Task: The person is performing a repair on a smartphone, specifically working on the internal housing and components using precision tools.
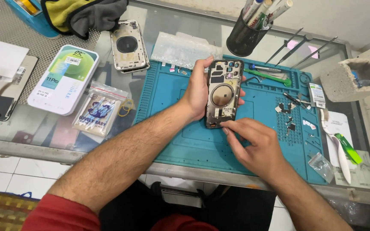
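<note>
My left hand (pixel 197 90) grips an opened phone housing (pixel 222 93), upright and tilted toward me, its dark inside and round coil showing. The fingers wrap its left edge and top corner. My right hand (pixel 253 145) sits just below it, thumb and fingertips pinched at the housing's bottom edge; whether they hold a small part is hidden. Both hands hover over a teal repair mat (pixel 185 141) on a glass table.
A second phone housing (pixel 128 45) lies behind the mat. At left lie a white phone box (pixel 63 79) and a plastic packet (pixel 98 113). A black pen cup (pixel 244 39), tweezers (pixel 298 49), a green-handled tool (pixel 268 76), small loose parts (pixel 288 112) and a grey block (pixel 352 79) sit to the right.
</note>
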